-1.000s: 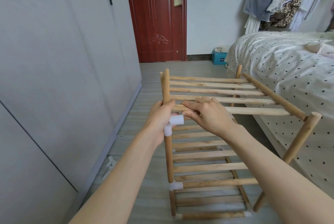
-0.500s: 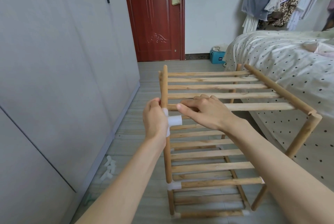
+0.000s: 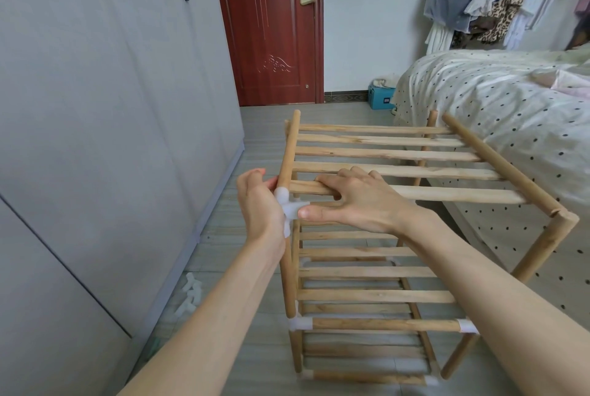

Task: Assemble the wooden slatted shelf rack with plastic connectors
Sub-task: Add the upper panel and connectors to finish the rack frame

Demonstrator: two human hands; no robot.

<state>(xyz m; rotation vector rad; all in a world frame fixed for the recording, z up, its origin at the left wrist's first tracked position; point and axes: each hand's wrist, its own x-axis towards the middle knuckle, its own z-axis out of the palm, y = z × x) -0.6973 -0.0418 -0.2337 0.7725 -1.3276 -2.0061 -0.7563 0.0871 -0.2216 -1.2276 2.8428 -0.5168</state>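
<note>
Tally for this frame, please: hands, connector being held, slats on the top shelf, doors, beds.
Hands: 2, left hand and right hand
Held connector: 1
Top-shelf slats: 5
Door: 1
Bed: 1
Total: 10
</note>
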